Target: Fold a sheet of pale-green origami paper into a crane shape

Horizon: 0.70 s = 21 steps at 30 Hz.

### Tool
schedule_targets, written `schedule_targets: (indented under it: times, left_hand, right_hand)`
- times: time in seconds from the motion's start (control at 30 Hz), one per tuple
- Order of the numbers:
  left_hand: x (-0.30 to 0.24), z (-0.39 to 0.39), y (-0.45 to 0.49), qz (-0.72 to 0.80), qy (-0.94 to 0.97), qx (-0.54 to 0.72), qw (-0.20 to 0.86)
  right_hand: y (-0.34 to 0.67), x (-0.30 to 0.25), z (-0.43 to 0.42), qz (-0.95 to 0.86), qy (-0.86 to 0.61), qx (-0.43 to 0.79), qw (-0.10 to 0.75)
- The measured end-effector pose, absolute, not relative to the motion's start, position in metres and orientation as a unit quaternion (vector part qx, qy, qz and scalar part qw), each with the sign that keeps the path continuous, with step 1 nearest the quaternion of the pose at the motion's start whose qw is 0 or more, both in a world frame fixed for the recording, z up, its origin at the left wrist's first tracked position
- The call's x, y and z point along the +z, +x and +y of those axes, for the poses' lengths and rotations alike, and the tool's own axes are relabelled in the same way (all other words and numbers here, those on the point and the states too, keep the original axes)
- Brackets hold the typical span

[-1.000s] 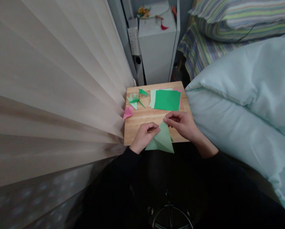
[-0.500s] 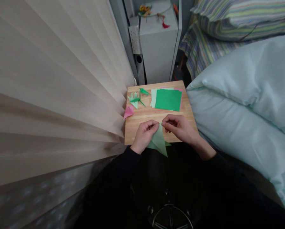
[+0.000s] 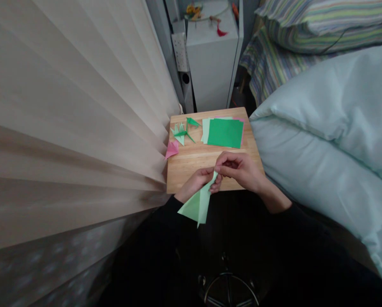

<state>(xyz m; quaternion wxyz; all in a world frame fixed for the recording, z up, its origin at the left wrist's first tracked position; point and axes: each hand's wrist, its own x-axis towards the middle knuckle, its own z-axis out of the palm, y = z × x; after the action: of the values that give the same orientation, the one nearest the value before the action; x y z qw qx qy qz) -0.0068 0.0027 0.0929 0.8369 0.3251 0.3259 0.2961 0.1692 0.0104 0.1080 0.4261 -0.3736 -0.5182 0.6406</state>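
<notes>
A light green folded paper [image 3: 197, 204] hangs over the near edge of the small wooden table [image 3: 191, 160], its tip pointing up between my hands. My left hand [image 3: 199, 182] lies under and beside the paper, fingers closed on its upper part. My right hand [image 3: 238, 168] pinches the paper's top tip from the right. Both hands meet just above the table's front edge.
A stack of square papers, dark green [image 3: 225, 133] on top, lies at the back of the table. Small folded green figures [image 3: 182, 133] and a pink one [image 3: 172, 149] sit at the left. A curtain [image 3: 69, 128] hangs left; a pale duvet [image 3: 331, 128] lies right; a white cabinet [image 3: 211, 59] stands behind.
The folded paper has swung from pointing down and right to hanging down and left. My hands have drawn closer together at its tip.
</notes>
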Motion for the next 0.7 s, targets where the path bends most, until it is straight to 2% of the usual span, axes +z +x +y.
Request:
schedule_targets:
  times: [0.17, 0.37, 0.7]
  left_hand:
    - [0.103, -0.001, -0.01, 0.415, 0.411, 0.352, 0.732]
    - [0.098, 0.004, -0.011, 0.484, 0.554, 0.342, 0.585]
    - [0.096, 0.004, -0.011, 0.486, 0.539, 0.382, 0.572]
  right_hand:
    - [0.176, 0.105, 0.018, -0.522, -0.423, 0.582, 0.457]
    - [0.181, 0.098, 0.022, -0.522, -0.483, 0.5, 0.494]
    - [0.177, 0.094, 0.02, -0.555, -0.47, 0.515, 0.454]
